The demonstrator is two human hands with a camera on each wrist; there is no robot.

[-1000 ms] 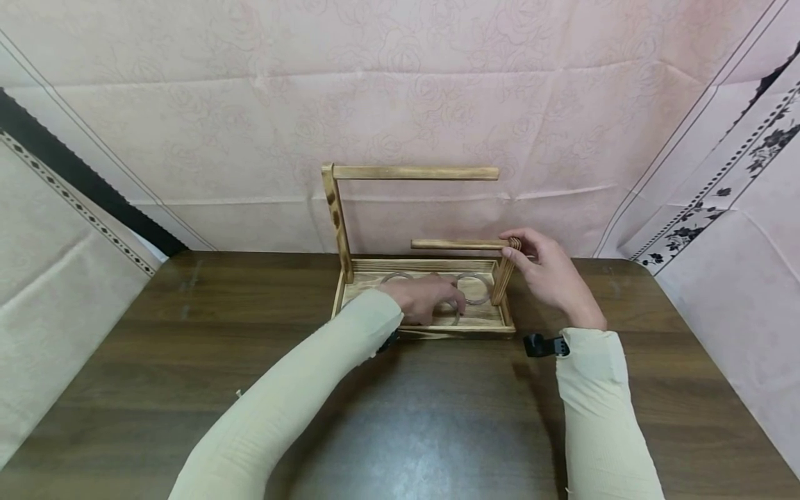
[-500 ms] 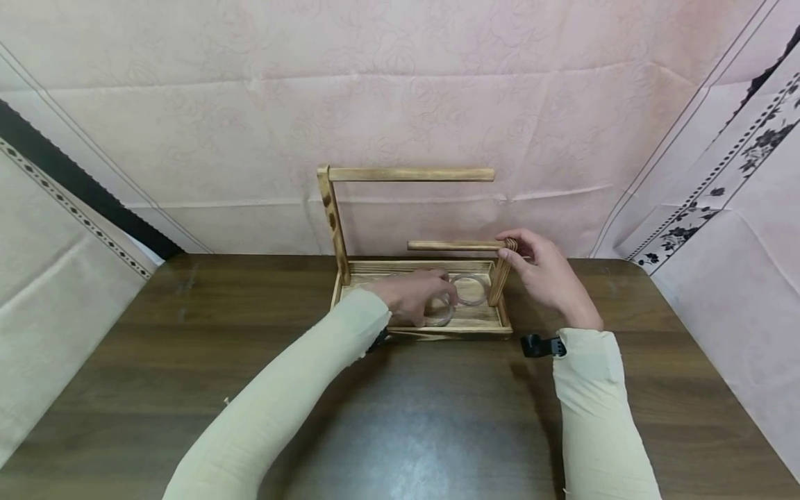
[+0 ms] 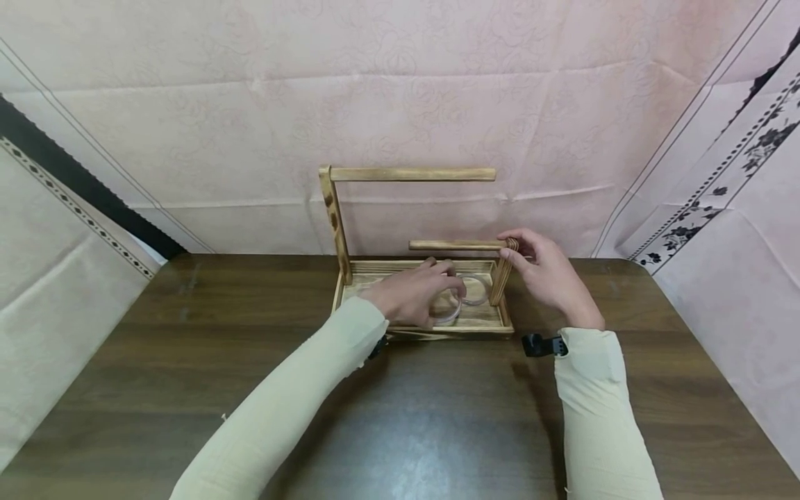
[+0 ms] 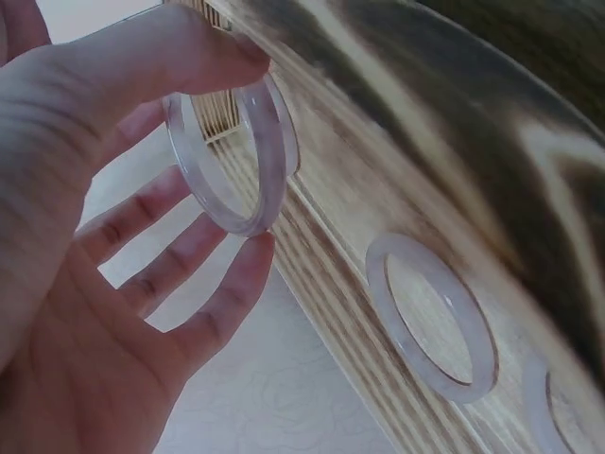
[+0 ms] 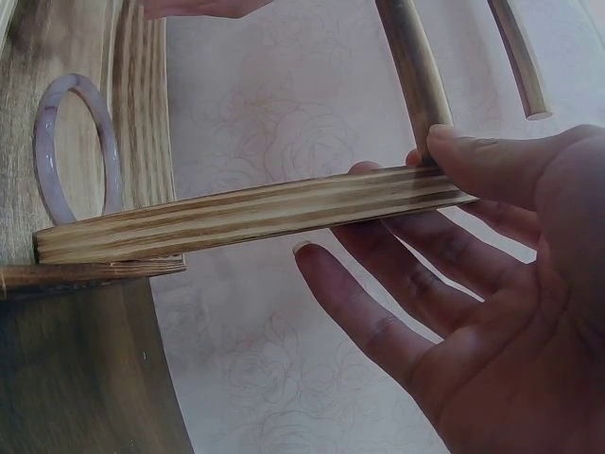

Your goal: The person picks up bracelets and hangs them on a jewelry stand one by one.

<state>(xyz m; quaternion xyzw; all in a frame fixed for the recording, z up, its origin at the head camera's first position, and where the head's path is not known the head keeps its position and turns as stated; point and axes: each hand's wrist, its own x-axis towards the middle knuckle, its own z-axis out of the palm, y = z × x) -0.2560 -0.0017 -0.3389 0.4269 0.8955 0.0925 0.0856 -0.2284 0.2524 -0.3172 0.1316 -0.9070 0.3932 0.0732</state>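
My left hand (image 3: 409, 295) is over the tray of a wooden stand. In the left wrist view, its thumb and fingers pinch a pale translucent bangle (image 4: 271, 170), tilted on edge. Another bangle (image 3: 484, 300) lies in the tray to the right, close to the short post; it shows again in the right wrist view as a lilac-tinted bangle (image 5: 45, 165). My right hand (image 3: 553, 278) grips the top of the short post (image 3: 502, 281), where the lower bar (image 3: 456, 245) joins it. Its thumb presses at that joint in the right wrist view, other fingers behind the post.
The tray's front rim (image 3: 450, 330) runs along the table (image 3: 400, 417). On the left, a tall post (image 3: 336, 222) carries a long upper bar (image 3: 412, 174). More bangles, one whole bangle (image 4: 483, 350) and one partly cut off, lie in the tray. A patterned cloth (image 3: 400, 125) hangs behind.
My left hand has shifted slightly left and then back right over the tray, its fingers more spread, with the pinched bangle moving along. The right hand keeps its grip on the post.
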